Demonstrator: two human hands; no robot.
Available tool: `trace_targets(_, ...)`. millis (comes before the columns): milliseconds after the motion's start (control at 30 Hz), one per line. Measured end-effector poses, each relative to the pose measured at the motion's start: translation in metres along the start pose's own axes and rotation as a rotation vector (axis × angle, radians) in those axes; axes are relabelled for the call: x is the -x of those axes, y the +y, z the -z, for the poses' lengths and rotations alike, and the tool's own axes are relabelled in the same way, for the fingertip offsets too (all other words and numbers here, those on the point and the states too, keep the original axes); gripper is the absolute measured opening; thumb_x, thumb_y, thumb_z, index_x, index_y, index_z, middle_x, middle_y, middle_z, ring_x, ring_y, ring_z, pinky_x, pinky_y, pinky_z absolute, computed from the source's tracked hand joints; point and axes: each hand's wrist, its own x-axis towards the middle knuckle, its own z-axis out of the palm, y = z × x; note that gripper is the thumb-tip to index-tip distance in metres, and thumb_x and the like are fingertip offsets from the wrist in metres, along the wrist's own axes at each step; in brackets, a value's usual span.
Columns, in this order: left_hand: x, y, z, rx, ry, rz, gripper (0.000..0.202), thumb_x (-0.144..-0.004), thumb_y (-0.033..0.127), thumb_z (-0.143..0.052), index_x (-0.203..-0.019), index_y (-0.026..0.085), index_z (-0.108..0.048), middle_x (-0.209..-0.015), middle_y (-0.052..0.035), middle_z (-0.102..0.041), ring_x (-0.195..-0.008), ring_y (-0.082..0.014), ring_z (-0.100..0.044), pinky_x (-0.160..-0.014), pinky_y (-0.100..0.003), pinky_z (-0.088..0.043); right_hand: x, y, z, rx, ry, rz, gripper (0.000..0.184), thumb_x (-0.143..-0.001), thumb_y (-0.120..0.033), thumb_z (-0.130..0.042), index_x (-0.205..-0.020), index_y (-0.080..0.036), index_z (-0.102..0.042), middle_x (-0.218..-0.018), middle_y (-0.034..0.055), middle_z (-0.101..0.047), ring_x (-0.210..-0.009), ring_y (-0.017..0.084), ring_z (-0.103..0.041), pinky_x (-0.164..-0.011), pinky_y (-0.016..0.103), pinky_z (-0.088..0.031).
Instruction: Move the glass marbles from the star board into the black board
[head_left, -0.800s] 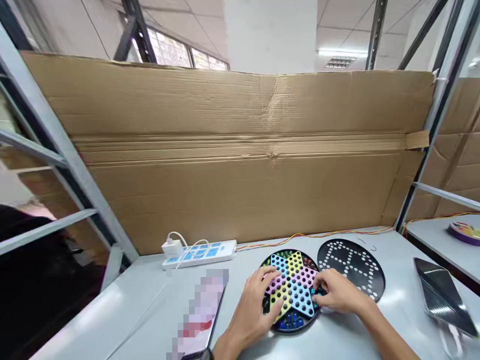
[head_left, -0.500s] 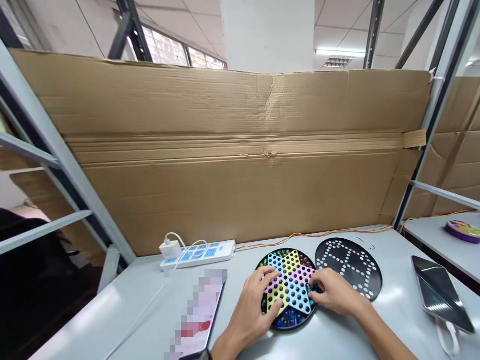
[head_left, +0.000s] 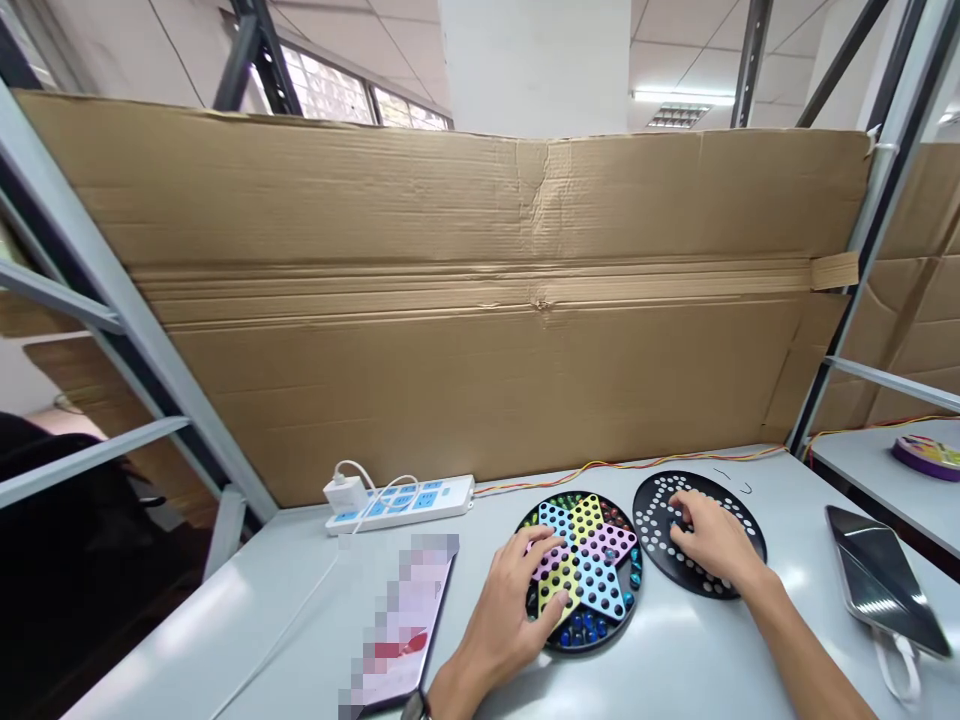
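Observation:
A round Chinese checkers board (head_left: 600,582) lies on the table, its star of blue, yellow and pink points full of holes. Around the star, its rim pockets hold marbles, with dark blue marbles (head_left: 583,628) at the front and teal marbles (head_left: 635,570) at the right. My left hand (head_left: 511,605) rests over the board's left side, fingers spread. To the right is a black disc (head_left: 652,545) patterned with white dots. Above it, my right hand (head_left: 709,535) has thumb and index finger curled towards each other; whatever sits between them is too small to make out.
A white power strip (head_left: 409,505) with a plugged-in charger (head_left: 346,495) stands against the cardboard wall (head_left: 480,390). A blurred-out tablet-like panel (head_left: 409,630) lies left of my left hand. At far right are a dark phone (head_left: 885,580) and a purple round tin (head_left: 928,460).
My right hand has moved right, from the board's right edge to above the black disc, uncovering the teal marbles. My left hand stays at the board.

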Motion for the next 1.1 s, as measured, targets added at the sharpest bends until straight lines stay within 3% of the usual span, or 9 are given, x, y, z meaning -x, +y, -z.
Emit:
trace_targets(133, 0.0, 0.001, -0.001, 0.004, -0.012, 0.015, 0.045, -0.088, 0.041, -0.065, -0.131, 0.028, -0.065, -0.14, -0.0121, -0.061, -0.126, -0.0333, -0.06, -0.107, -0.054, -0.053, -0.001, 0.0, -0.008, -0.143, 0.022, 0.101, 0.027, -0.088, -0.027, -0.053, -0.111, -0.022, -0.066, -0.104, 0.0061, -0.067, -0.093, 0.022, -0.063, -0.081, 0.032, -0.045)
trace_targets(267, 0.0, 0.0, -0.001, -0.007, -0.014, 0.004, 0.046, -0.089, 0.041, -0.066, -0.132, 0.028, -0.065, -0.141, -0.0122, -0.061, -0.127, -0.0335, -0.06, -0.107, -0.054, -0.053, 0.01, -0.032, -0.022, -0.245, -0.1, 0.314, 0.025, -0.092, -0.033, -0.057, -0.111, -0.024, -0.07, -0.102, 0.0051, -0.068, -0.09, 0.021, -0.063, -0.082, 0.032, -0.048)
trace_targets(400, 0.0, -0.002, -0.002, -0.015, -0.007, -0.003, 0.045, -0.089, 0.041, -0.065, -0.132, 0.027, -0.065, -0.14, -0.0125, -0.061, -0.126, -0.0334, -0.061, -0.107, -0.054, -0.053, 0.024, -0.057, -0.036, -0.187, -0.147, 0.426, 0.026, -0.094, -0.024, -0.056, -0.116, -0.025, -0.07, -0.108, 0.0055, -0.067, -0.098, 0.02, -0.063, -0.089, 0.033, -0.046)
trace_targets(600, 0.0, 0.0, 0.0, -0.015, -0.009, -0.002, 0.044, -0.089, 0.041, -0.064, -0.131, 0.027, -0.065, -0.14, -0.0119, -0.062, -0.126, -0.0327, -0.061, -0.106, -0.053, -0.053, 0.02, -0.052, -0.034, -0.127, -0.098, 0.395, 0.021, -0.098, -0.023, -0.051, -0.099, -0.025, -0.071, -0.1, 0.0034, -0.067, -0.093, 0.019, -0.063, -0.084, 0.03, -0.044)
trace_targets(733, -0.001, 0.004, 0.002, -0.008, -0.024, 0.003, 0.043, -0.09, 0.042, -0.062, -0.13, 0.027, -0.066, -0.139, -0.0121, -0.063, -0.124, -0.0322, -0.062, -0.105, -0.052, -0.054, 0.009, -0.028, -0.016, 0.034, 0.017, 0.217, 0.022, -0.091, -0.016, -0.05, -0.097, -0.021, -0.071, -0.103, 0.0061, -0.067, -0.093, 0.02, -0.063, -0.083, 0.031, -0.041)
trace_targets(867, -0.001, 0.004, 0.002, 0.004, -0.029, 0.003, 0.044, -0.089, 0.041, -0.063, -0.131, 0.027, -0.065, -0.139, -0.0125, -0.062, -0.124, -0.0327, -0.061, -0.106, -0.053, -0.054, 0.001, -0.004, -0.002, 0.091, 0.015, 0.05, 0.03, -0.087, -0.015, -0.05, -0.109, -0.021, -0.069, -0.113, 0.0077, -0.067, -0.098, 0.022, -0.064, -0.084, 0.032, -0.041)
trace_targets(967, -0.001, 0.002, 0.0, 0.005, -0.028, 0.009, 0.044, -0.089, 0.041, -0.064, -0.131, 0.027, -0.065, -0.14, -0.012, -0.062, -0.124, -0.033, -0.061, -0.106, -0.053, -0.053, 0.001, -0.004, -0.001, -0.042, -0.011, 0.089, 0.025, -0.09, -0.022, -0.05, -0.106, -0.022, -0.069, -0.11, 0.0071, -0.068, -0.098, 0.023, -0.064, -0.085, 0.033, -0.043)
trace_targets(1100, 0.0, 0.0, -0.002, 0.004, -0.036, 0.022, 0.043, -0.09, 0.04, -0.064, -0.131, 0.027, -0.065, -0.141, -0.0119, -0.06, -0.127, -0.0331, -0.06, -0.108, -0.054, -0.052, 0.01, -0.029, -0.013, -0.243, -0.13, 0.281, 0.017, -0.089, -0.031, -0.058, -0.095, -0.022, -0.072, -0.094, 0.004, -0.069, -0.085, 0.019, -0.062, -0.08, 0.03, -0.045)
